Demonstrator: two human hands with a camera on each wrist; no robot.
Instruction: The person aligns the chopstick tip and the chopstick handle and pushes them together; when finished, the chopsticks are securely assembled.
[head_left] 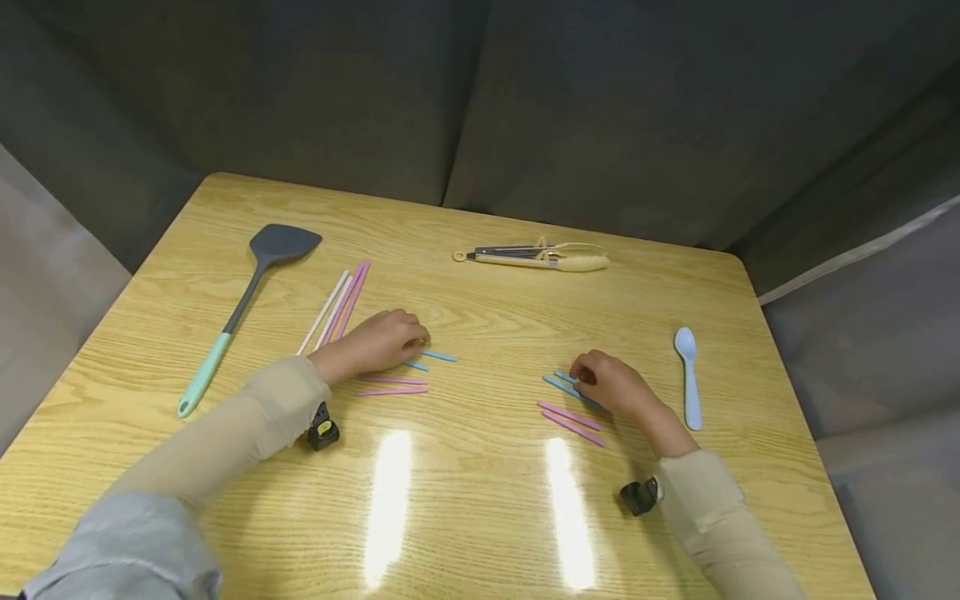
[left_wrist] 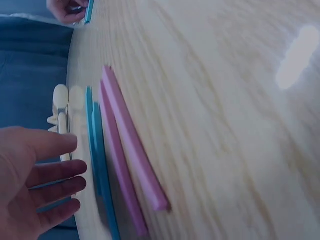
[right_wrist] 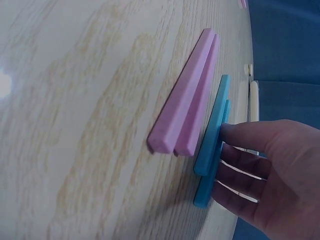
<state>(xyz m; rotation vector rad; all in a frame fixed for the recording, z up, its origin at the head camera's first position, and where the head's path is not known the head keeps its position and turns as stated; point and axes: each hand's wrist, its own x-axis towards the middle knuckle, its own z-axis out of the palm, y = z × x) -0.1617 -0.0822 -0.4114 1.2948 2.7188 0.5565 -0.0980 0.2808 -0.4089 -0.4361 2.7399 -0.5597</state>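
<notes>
My left hand (head_left: 382,340) is over the left-middle of the table, fingers loosely extended beside two blue chopsticks (head_left: 441,356). In the left wrist view, a gap shows between its fingertips and the blue pair (left_wrist: 102,170). Two pink chopsticks (head_left: 393,391) lie just nearer to me. On the right, my right hand (head_left: 611,383) has its thumb and fingertips at the edge of another blue pair (head_left: 561,385); in the right wrist view its thumb tip overlaps one blue chopstick (right_wrist: 212,135). A second pink pair (head_left: 573,427) rests alongside, nearer to me.
Two white chopsticks (head_left: 324,310) and two pink ones (head_left: 356,296) lie beyond my left wrist. Farther left is a dark turner (head_left: 258,271) with a mint handle. Cream tongs (head_left: 536,257) lie near the back edge, and a light blue spoon (head_left: 690,379) at the right.
</notes>
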